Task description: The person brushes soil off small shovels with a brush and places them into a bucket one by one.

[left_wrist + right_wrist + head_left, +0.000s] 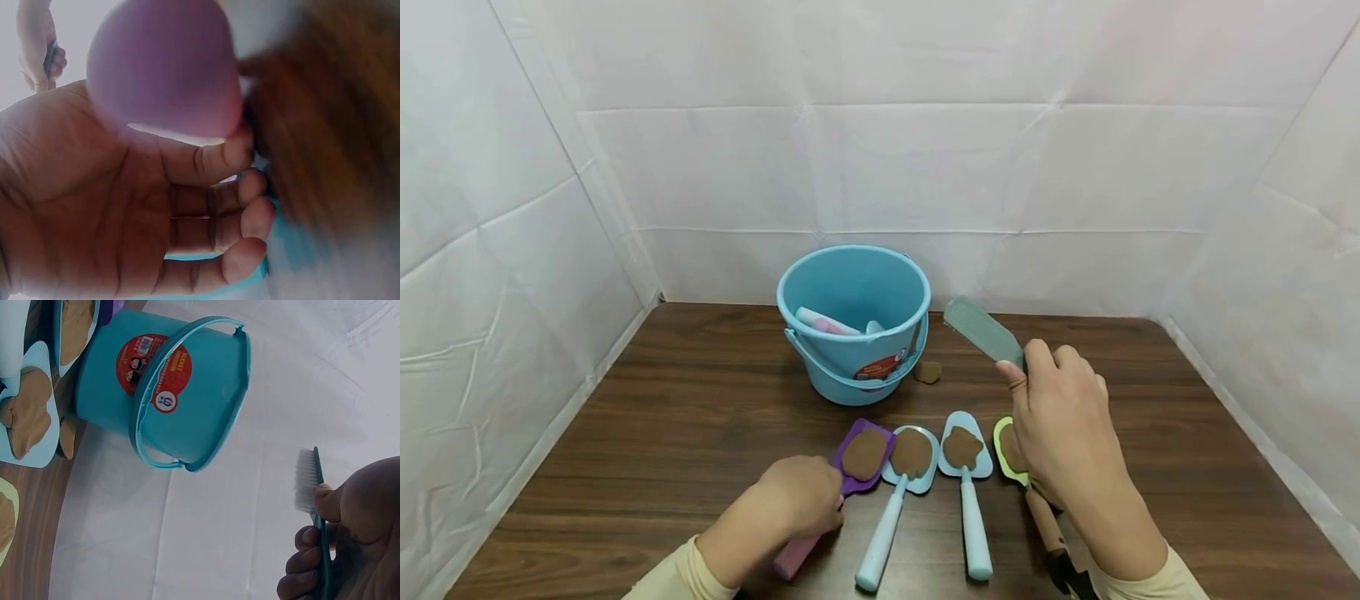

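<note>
In the head view, my left hand [797, 498] grips a purple toy shovel [850, 482] low on the table, near where its pinkish handle [165, 69] meets the blade. A flat brown clay-like lump [865, 455] lies on that blade. My right hand [1067, 425] holds a teal brush [320, 544] above the table, with its pale bristles [305, 481] showing in the right wrist view. Beneath the right hand lies a green-edged shovel [1004, 442] with a tan handle, partly hidden. Two light-blue shovels [880, 533] [976, 533] lie between the hands, each bearing a brown lump.
A blue bucket [850, 367] stands at the back middle, its handle lowered at the front. Inside are a light-blue and pink stick [827, 322] and another pale piece. A small brown lump [928, 372] lies beside its base. White sheets [925, 167] enclose the wooden table [700, 400].
</note>
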### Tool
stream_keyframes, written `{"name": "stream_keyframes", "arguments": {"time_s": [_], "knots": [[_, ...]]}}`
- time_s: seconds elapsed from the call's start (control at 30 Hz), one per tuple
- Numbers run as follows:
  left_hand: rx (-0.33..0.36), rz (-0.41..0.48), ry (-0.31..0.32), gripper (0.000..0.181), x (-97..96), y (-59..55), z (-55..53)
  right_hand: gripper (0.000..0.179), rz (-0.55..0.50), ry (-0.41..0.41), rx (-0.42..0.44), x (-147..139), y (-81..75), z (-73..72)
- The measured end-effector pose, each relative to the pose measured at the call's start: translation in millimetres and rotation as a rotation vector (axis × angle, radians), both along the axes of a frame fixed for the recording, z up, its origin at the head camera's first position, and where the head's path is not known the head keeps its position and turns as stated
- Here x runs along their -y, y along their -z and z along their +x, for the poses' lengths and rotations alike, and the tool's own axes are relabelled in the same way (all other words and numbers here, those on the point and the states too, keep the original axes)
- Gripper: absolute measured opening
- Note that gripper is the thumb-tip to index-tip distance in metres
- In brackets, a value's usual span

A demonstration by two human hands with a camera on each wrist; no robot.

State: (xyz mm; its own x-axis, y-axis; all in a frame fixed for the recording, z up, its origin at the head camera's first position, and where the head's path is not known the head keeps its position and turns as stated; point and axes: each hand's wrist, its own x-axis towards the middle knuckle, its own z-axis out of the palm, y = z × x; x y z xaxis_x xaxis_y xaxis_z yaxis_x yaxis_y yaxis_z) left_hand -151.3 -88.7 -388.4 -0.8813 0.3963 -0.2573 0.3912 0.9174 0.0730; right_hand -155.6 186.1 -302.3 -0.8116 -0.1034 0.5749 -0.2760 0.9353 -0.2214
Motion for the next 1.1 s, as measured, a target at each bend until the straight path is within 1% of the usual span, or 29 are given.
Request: {"name": "stream_keyframes", "arguments": {"time_s": [0.1,0.27,0.4,0.53,0.6,0.7,0.77,0.9,0.93,1.0,1.1], "knots": [[0.009,0.006,-0.016,0.029,4.2,-3.8,0.0,0.034,0.006,0.000,-0.004,-0.5,0.5,-0.7],[0.044,-0.011,-0.044,0.026,9.1,-8.9,-1.4,0.035,0.013,0.001,0.003,-0.4,1.4,-0.8],[0.045,-0.005,-0.049,0.024,12.4,-10.8,-1.9,0.036,0.019,-0.003,0.003,-0.4,1.6,-0.8],[0.041,0.021,-0.051,0.028,16.2,-16.0,-1.3,0.036,0.023,-0.008,0.005,-0.4,1.8,-1.2],[0.014,0.043,-0.049,0.029,18.9,-20.0,-0.3,0.036,0.023,-0.011,0.003,-0.1,1.8,-1.3],[-0.056,0.071,-0.043,0.027,24.5,-27.2,1.4,0.035,0.021,-0.013,0.002,0.3,1.7,-1.4],[-0.104,0.080,-0.037,0.026,28.8,-32.1,3.2,0.035,0.020,-0.014,0.000,0.8,1.6,-1.1],[-0.160,0.083,-0.023,0.026,34.7,-41.5,8.6,0.035,0.023,-0.012,0.026,1.4,1.7,-0.2],[-0.176,0.078,-0.016,0.027,35.3,-43.6,10.4,0.035,0.026,-0.013,0.033,1.7,1.7,0.0],[-0.229,0.064,0.009,0.029,35.0,-47.4,13.6,0.035,0.029,-0.014,0.046,2.1,2.0,-0.2],[-0.321,0.059,0.053,0.031,31.9,-51.2,16.3,0.035,0.033,-0.018,0.046,2.9,2.9,0.0]]}}
